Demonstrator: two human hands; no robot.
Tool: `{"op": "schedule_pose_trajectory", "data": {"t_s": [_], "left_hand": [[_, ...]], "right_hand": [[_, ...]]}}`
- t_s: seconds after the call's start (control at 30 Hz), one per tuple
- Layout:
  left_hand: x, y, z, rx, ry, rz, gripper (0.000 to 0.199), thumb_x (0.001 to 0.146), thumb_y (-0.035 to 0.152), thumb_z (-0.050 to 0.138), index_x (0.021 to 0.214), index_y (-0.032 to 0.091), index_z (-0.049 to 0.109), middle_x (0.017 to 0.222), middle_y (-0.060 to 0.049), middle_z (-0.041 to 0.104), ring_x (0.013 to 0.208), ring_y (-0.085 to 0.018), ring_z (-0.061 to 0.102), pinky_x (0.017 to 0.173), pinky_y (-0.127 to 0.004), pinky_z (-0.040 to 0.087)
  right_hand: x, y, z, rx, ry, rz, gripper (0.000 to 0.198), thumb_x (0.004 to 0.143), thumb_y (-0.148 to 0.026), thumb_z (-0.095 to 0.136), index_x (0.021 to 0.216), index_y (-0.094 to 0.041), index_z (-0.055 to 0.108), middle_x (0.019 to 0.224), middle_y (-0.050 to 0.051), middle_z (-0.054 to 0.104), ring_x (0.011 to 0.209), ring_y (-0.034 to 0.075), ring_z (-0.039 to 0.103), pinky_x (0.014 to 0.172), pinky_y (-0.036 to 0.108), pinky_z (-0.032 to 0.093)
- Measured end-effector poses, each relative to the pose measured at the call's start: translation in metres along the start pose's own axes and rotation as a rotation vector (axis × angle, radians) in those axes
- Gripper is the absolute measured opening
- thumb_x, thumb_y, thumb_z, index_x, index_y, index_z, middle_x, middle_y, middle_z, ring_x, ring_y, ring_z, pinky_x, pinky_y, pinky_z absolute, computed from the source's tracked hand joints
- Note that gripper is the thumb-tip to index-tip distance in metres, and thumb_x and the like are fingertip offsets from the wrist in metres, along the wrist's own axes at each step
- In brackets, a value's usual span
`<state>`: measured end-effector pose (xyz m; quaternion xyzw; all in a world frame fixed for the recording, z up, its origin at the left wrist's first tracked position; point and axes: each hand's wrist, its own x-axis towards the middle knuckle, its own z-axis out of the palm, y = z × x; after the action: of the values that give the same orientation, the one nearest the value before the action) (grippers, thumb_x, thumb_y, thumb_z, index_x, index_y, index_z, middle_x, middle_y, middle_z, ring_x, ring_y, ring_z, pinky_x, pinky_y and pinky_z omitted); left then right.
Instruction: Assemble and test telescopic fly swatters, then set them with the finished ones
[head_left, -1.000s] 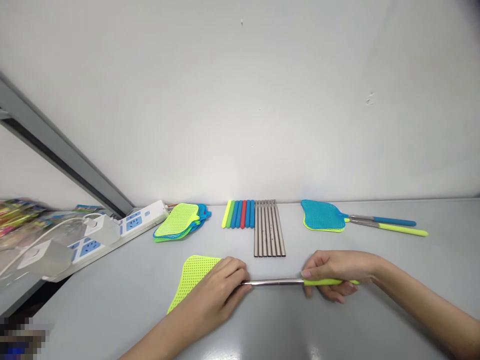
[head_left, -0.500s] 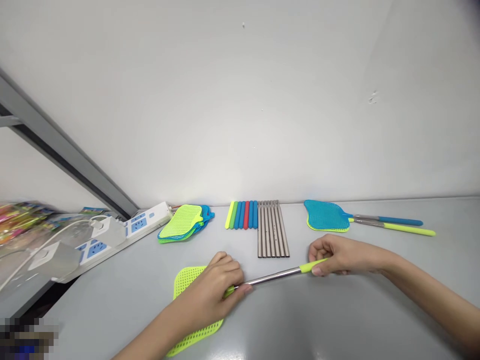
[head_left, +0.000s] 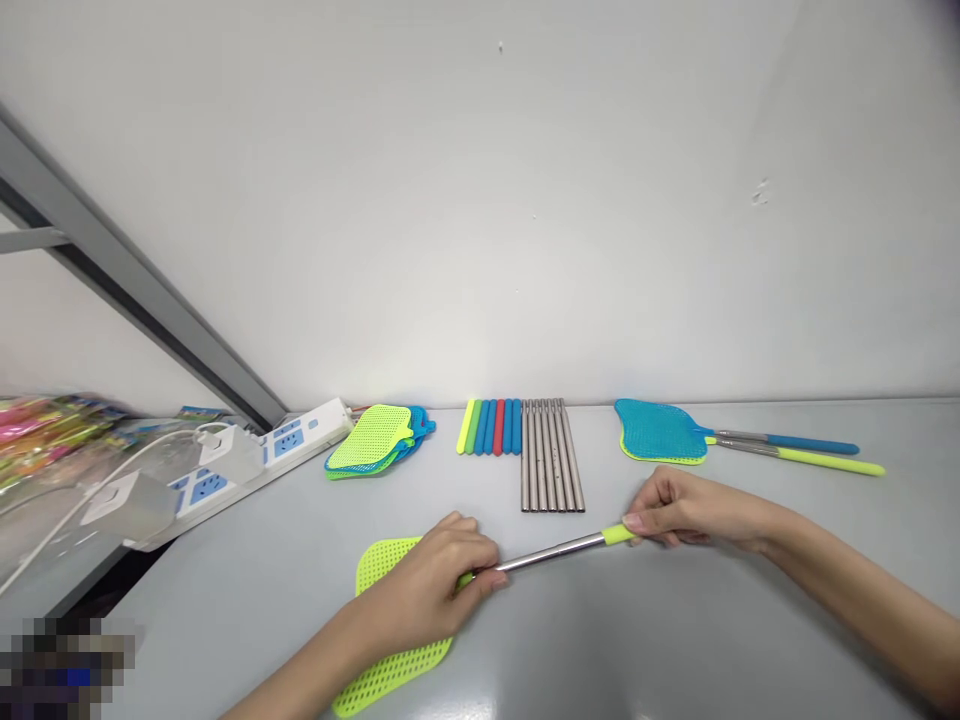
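Observation:
A yellow-green fly swatter (head_left: pixel 397 675) lies across the front of the table, its perforated head partly covered by my left arm. My left hand (head_left: pixel 450 570) is closed around the neck, where the head meets the metal rod (head_left: pixel 551 553). At the rod's other end is a yellow-green grip sleeve (head_left: pixel 618 534), pinched between the thumb and fingers of my right hand (head_left: pixel 671 508). Part of the sleeve is hidden by those fingers.
Behind stand a pile of swatter heads (head_left: pixel 371 440), a row of coloured sleeves (head_left: pixel 490 427), several metal rods (head_left: pixel 551 457), and two complete swatters (head_left: pixel 660 432) at the right. A power strip (head_left: pixel 300 438) with plugged adapters runs along the left, near bagged goods (head_left: pixel 56 440).
My right thumb has shifted along the sleeve, and the fingers are bent differently around it. My left hand keeps its hold. The whole view has drifted slightly.

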<state>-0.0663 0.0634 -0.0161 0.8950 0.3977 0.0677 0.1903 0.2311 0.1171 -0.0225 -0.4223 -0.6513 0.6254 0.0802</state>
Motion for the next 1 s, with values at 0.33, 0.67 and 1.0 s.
{"op": "schedule_pose_trajectory", "data": {"t_s": [0.33,0.67,1.0], "left_hand": [[-0.005,0.003,0.006,0.011,-0.018,0.045,0.027,0.087,0.026,0.032,0.062,0.018,0.038,0.061,0.000,0.048,0.060,-0.013,0.042,0.064,-0.029,0.032],[-0.007,0.012,0.009,0.139,0.021,0.059,0.023,0.087,0.023,0.033,0.065,0.018,0.041,0.063,-0.001,0.047,0.061,-0.014,0.039,0.060,-0.028,0.029],[-0.005,0.019,0.013,0.116,0.008,0.067,0.023,0.087,0.022,0.032,0.066,0.017,0.042,0.064,-0.002,0.049,0.062,-0.014,0.039,0.061,-0.029,0.030]], "right_hand": [[-0.002,-0.008,0.018,0.164,-0.031,0.119,0.041,0.067,-0.049,0.056,0.052,-0.011,0.056,0.042,-0.004,0.038,0.038,0.004,0.023,0.037,0.023,0.007],[0.001,-0.005,0.026,0.207,-0.053,0.200,0.040,0.068,-0.049,0.054,0.052,-0.012,0.054,0.042,-0.004,0.041,0.035,0.003,0.019,0.034,0.022,0.004],[-0.001,-0.011,0.039,0.176,-0.029,0.225,0.044,0.069,-0.053,0.051,0.054,-0.011,0.058,0.039,-0.005,0.037,0.034,0.003,0.018,0.034,0.022,0.005]]}}
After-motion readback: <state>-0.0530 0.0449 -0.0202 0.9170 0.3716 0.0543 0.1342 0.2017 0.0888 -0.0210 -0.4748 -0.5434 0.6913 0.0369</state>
